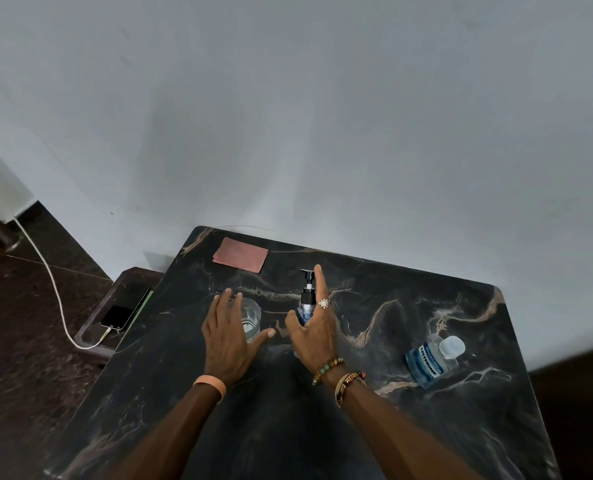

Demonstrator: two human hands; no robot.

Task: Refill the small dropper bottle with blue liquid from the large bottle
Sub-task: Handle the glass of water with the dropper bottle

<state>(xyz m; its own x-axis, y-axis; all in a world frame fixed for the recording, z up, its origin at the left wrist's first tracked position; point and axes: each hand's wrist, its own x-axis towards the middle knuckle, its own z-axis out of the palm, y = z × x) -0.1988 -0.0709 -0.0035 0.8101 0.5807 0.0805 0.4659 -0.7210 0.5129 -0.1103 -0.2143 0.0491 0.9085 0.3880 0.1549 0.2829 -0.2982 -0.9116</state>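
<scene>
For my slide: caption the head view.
Left hand at the glass, right hand at the small dropper bottle; large bottle sits capped.

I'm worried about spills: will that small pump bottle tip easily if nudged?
Probably. The small pump bottle stands tall and narrow with a pump head on top, so it looks top-heavy. The smooth table may let it slide too.

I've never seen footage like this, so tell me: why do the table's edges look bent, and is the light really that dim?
Head view: the wide-angle lens splays the edges of the marble table; the light there is dim and soft, leaving a faint broad shadow on the grey wall; no strong glare, and the Listerine bottle label is legible.
</scene>
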